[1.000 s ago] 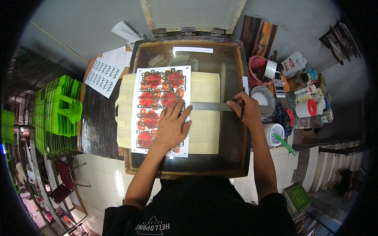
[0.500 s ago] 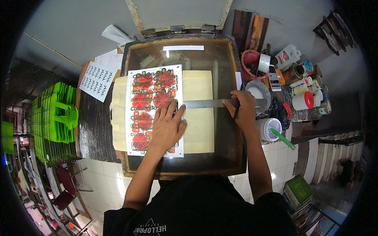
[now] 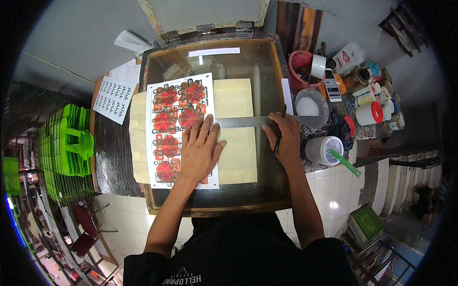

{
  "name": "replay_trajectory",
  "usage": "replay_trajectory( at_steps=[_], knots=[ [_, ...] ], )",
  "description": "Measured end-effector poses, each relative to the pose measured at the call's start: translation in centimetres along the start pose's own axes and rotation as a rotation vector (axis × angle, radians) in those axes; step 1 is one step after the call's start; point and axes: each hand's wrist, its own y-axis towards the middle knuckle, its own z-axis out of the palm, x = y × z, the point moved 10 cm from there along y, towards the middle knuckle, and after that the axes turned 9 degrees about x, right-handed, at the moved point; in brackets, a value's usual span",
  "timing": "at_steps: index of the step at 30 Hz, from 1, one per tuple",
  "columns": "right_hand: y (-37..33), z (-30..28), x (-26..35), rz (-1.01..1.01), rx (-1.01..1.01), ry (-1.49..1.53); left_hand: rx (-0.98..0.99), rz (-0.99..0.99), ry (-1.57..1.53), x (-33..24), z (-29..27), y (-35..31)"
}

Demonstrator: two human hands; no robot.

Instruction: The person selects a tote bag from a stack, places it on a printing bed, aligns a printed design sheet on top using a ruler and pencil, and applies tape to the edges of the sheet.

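Observation:
My left hand lies flat with fingers spread on a white sheet printed with red flowers and black lettering. Its fingertips are close to the left end of a metal ruler. At the other end, my right hand grips the ruler between thumb and fingers. A slim dark pen-like stick is also held in that hand, pointing down toward me. Beneath sheet and ruler is a pale cream fabric piece, perhaps a bag, spread on a glass-topped frame. The sheet covers its middle part.
Right of the frame stand a red bucket, a phone, a clear tub, a white tub with a green stick, and several paint jars. Bright green bags sit on a rack at left, near a lettered sheet.
My view has shifted slightly, so the table appears a little farther left. My right hand has moved slightly left along the ruler. My left hand stays on the sheet.

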Motion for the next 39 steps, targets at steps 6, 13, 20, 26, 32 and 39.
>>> replay_trajectory(
  at_steps=[6,13,20,26,32,39],
  knots=[
    [-0.1,0.1,0.1,-0.003,0.026,-0.007,0.047,0.019,0.028,-0.1,1.0,0.5],
    [0.0,0.2,0.9,0.005,0.048,-0.032,0.094,-0.009,-0.056,0.6,2.4,-0.1],
    [0.4,0.6,0.5,0.004,0.069,-0.032,0.107,0.014,-0.043,0.8,2.8,0.2],
    [0.4,0.6,0.2,0.024,0.083,-0.032,0.145,0.024,0.011,0.6,3.2,0.5],
    [0.2,0.8,-0.1,0.035,0.1,0.005,0.154,-0.028,-0.03,0.9,3.1,0.4],
    [0.7,0.6,0.3,0.028,0.133,-0.037,0.196,-0.046,-0.02,1.0,3.3,0.4]
  ],
)
